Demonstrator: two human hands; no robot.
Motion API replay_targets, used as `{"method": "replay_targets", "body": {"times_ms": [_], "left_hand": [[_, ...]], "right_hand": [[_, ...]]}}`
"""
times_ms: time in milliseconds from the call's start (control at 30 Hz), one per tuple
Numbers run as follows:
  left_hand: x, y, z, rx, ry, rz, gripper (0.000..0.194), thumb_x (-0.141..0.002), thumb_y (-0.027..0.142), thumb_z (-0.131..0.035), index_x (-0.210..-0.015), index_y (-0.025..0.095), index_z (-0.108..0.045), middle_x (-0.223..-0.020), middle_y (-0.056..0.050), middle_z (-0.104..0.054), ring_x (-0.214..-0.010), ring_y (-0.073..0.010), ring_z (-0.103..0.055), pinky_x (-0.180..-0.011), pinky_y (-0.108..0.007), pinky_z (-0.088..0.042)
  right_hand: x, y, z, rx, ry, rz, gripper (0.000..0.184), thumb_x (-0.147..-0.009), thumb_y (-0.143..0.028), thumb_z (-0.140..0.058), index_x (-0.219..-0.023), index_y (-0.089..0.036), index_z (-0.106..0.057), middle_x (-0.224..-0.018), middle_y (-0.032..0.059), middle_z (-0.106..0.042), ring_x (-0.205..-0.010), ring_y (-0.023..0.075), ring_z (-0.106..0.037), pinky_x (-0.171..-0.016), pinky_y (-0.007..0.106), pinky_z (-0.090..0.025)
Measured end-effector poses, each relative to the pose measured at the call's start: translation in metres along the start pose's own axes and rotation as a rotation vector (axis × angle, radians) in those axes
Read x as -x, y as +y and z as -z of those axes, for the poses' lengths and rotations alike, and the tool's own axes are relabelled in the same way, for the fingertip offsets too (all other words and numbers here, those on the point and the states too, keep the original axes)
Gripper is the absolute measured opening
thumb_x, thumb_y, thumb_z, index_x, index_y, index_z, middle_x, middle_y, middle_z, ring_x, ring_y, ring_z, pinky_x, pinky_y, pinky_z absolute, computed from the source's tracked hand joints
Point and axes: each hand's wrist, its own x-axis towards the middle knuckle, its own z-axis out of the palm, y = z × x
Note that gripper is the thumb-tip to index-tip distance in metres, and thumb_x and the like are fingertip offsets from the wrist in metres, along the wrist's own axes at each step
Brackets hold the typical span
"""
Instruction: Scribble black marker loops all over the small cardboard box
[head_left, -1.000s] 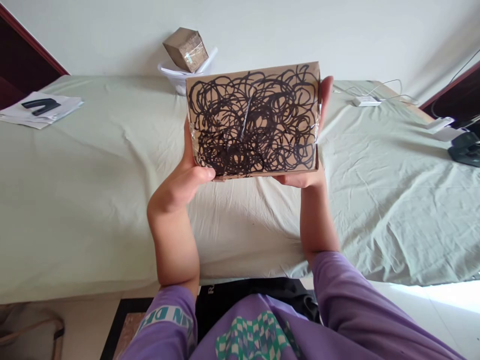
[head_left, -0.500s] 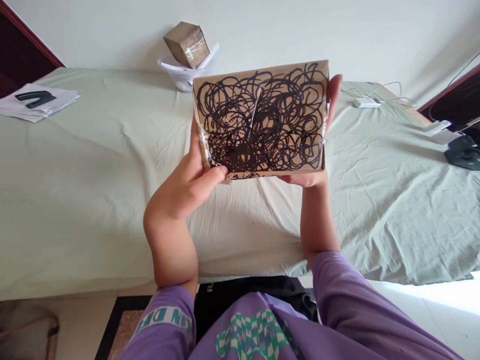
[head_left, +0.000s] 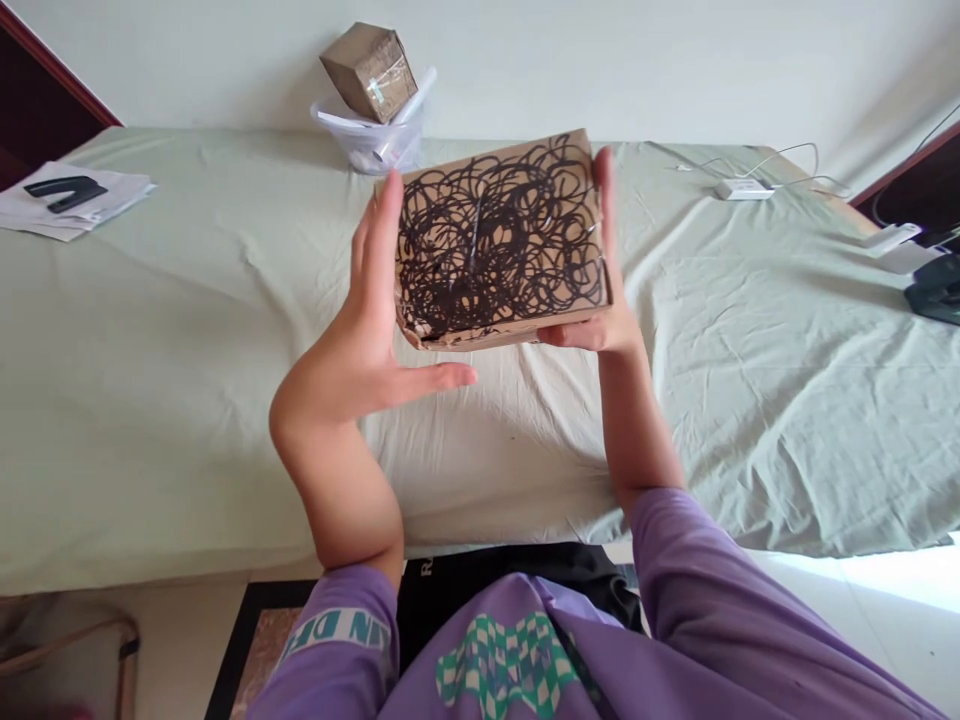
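Between my hands, raised above the covered bed or table, is a brown cardboard box (head_left: 502,240) with black looping scribbles on its face. It tilts, its right side higher. My left hand (head_left: 375,290) lies along the box's left side with straight fingers, and its thumb sticks out below the bottom edge, apart from the box. On the right side, my right hand (head_left: 600,320) grips the box with its thumb side under the lower corner and fingers up along the edge. The far side of the box is hidden.
A clear plastic tub (head_left: 375,140) near the wall carries a smaller cardboard box (head_left: 371,75). Papers (head_left: 22,215) with a black stapler-like object (head_left: 66,190) lie at left. A white power strip (head_left: 742,189) with cords and a black device (head_left: 934,288) are at right.
The box has shifted left and turned, its right side now further up. My left thumb has come off the box's front lower edge, and the left fingers have come into view along its side.
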Motion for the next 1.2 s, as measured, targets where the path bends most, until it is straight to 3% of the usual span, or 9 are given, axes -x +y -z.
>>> {"method": "replay_targets", "body": {"times_ms": [67, 167, 300, 433, 533, 700, 867, 1033, 1200], "left_hand": [[0.003, -0.008, 0.002, -0.13, 0.038, 0.088, 0.141, -0.08, 0.071, -0.094, -0.181, 0.035, -0.002, -0.188, -0.009, -0.008, -0.178, -0.0487, 0.0, -0.148, -0.068, -0.007], [0.009, -0.024, 0.006, -0.169, 0.02, 0.267, 0.154, -0.068, 0.064, -0.103, -0.18, 0.034, -0.002, -0.178, -0.014, -0.023, -0.173, -0.0547, -0.017, -0.144, -0.075, -0.015], [0.014, -0.045, 0.015, -0.188, -0.08, 0.468, 0.152, -0.066, 0.059, -0.104, -0.18, 0.038, -0.006, -0.175, -0.014, -0.029, -0.169, -0.0569, -0.026, -0.14, -0.079, -0.021], [0.016, -0.059, 0.02, -0.209, -0.117, 0.562, 0.148, -0.071, 0.057, -0.102, -0.181, 0.038, -0.005, -0.177, -0.014, -0.028, -0.17, -0.0546, -0.026, -0.14, -0.077, -0.023], [0.016, -0.064, 0.02, -0.198, -0.134, 0.573, 0.145, -0.072, 0.056, -0.101, -0.18, 0.039, -0.005, -0.178, -0.012, -0.027, -0.171, -0.053, -0.025, -0.141, -0.076, -0.021], [0.015, -0.064, 0.02, -0.212, -0.149, 0.589, 0.145, -0.073, 0.051, -0.101, -0.18, 0.04, -0.004, -0.179, -0.012, -0.025, -0.171, -0.0517, -0.026, -0.141, -0.075, -0.022], [0.014, -0.066, 0.02, -0.222, -0.16, 0.607, 0.147, -0.072, 0.046, -0.102, -0.181, 0.039, -0.004, -0.177, -0.013, -0.024, -0.173, -0.0474, -0.021, -0.142, -0.072, -0.022], [0.013, -0.066, 0.02, -0.211, -0.158, 0.596, 0.145, -0.072, 0.045, -0.101, -0.182, 0.038, -0.006, -0.176, -0.013, -0.025, -0.172, -0.0473, -0.021, -0.141, -0.074, -0.021], [0.011, -0.056, 0.02, -0.2, -0.176, 0.585, 0.14, -0.077, 0.05, -0.098, -0.182, 0.032, -0.007, -0.176, -0.017, -0.024, -0.171, -0.0468, -0.02, -0.141, -0.073, -0.021]], "right_hand": [[-0.003, -0.001, -0.002, -0.028, 0.002, 0.042, 0.159, -0.06, -0.105, -0.069, -0.182, -0.036, 0.006, -0.192, -0.0032, 0.0, -0.178, 0.0424, 0.014, -0.147, 0.055, -0.006], [-0.001, 0.004, 0.004, -0.158, -0.194, -0.02, 0.143, -0.071, -0.094, -0.074, -0.183, -0.035, -0.008, -0.192, 0.0025, -0.012, -0.178, 0.0419, -0.013, -0.143, 0.059, -0.022], [0.004, 0.029, 0.005, -0.313, -0.297, -0.256, 0.092, -0.096, -0.08, -0.056, -0.175, -0.035, -0.04, -0.181, 0.0065, -0.044, -0.162, 0.0359, -0.048, -0.129, 0.059, -0.045], [0.004, 0.061, -0.029, 0.075, -0.197, -0.557, 0.068, -0.106, -0.054, -0.054, -0.162, -0.016, -0.057, -0.154, 0.0187, -0.069, -0.136, 0.0308, -0.068, -0.123, 0.048, -0.051], [0.004, 0.072, -0.068, 0.46, -0.286, -0.785, 0.072, -0.104, -0.044, -0.065, -0.166, -0.01, -0.049, -0.151, 0.0265, -0.067, -0.137, 0.0406, -0.066, -0.117, 0.053, -0.052], [0.011, 0.076, -0.109, 0.597, -0.273, -0.899, 0.052, -0.108, -0.023, -0.051, -0.157, -0.005, -0.054, -0.15, 0.0357, -0.062, -0.144, 0.0491, -0.059, -0.119, 0.062, -0.046], [0.014, 0.091, -0.103, 0.533, -0.206, -0.931, 0.044, -0.109, -0.017, -0.04, -0.149, -0.011, -0.055, -0.144, 0.0281, -0.069, -0.129, 0.0407, -0.069, -0.111, 0.054, -0.051], [0.013, 0.106, -0.083, 0.377, -0.064, -0.939, 0.041, -0.116, -0.035, -0.025, -0.135, -0.019, -0.058, -0.12, 0.0164, -0.077, -0.112, 0.0298, -0.074, -0.098, 0.039, -0.057], [0.01, 0.106, -0.08, 0.2, -0.042, -0.946, 0.04, -0.108, -0.025, -0.021, -0.118, -0.02, -0.059, -0.114, 0.0112, -0.077, -0.09, 0.0181, -0.073, -0.079, 0.028, -0.059]]}}
